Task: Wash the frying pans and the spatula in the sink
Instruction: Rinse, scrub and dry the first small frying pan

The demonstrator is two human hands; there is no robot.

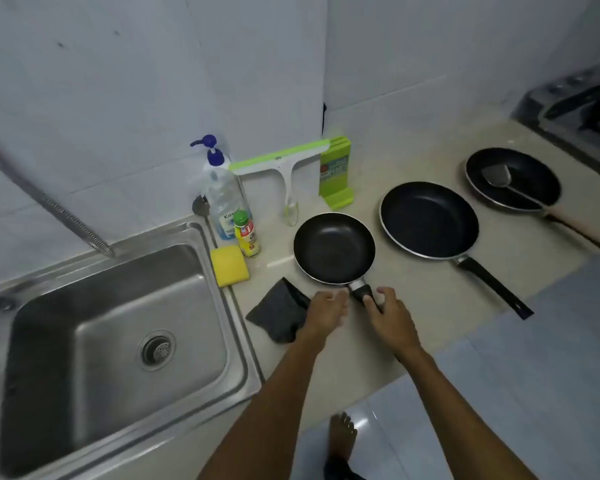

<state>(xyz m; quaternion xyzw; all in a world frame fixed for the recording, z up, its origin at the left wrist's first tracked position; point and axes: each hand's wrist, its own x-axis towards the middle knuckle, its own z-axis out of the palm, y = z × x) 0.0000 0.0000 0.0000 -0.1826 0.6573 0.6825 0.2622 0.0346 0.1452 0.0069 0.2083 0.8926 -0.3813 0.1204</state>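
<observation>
Black small pan [334, 247] sits on the worktop [426, 303] right of the sink [118, 289], the right hand [390, 313] curling fingers [370, 304] round its handle, the left hand [328, 306] loosely curled beside it, gripping nothing, with the middle pan [430, 220] and the far pan [534, 174], holding the spatula [496, 174], further right.

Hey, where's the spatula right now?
In the head view, the spatula lies inside the rightmost frying pan, far right on the counter, just in front of the stove.
</observation>
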